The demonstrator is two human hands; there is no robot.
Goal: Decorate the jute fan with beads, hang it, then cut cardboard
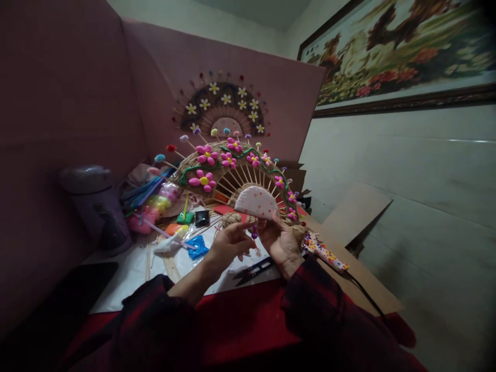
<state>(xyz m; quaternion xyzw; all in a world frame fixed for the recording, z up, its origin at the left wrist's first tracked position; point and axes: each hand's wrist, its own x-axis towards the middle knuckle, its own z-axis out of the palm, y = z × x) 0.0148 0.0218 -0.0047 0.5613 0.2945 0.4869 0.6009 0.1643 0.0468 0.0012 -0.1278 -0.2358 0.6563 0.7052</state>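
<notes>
A handmade fan (232, 163) of tan cord and thin sticks stands above my hands, with pink flowers, a green wavy vine and coloured pompoms along its arc. Its pale half-round base (256, 200) has small reddish spots. My right hand (282, 247) grips this base from below, thumb up against the lower edge. A short beaded string (254, 231) with purple beads hangs under the base. My left hand (228, 247) is closed at the string, index finger and thumb by the beads; the exact contact is partly hidden.
Black thread snips (253, 270) lie below my hands. Clay packets (197, 247), a twine ball (230, 220) and sticks lie left. At right is a dotted glue gun (325, 251) with a cord. A second fan (222, 106) is behind; a purple tumbler (96, 212) stands left.
</notes>
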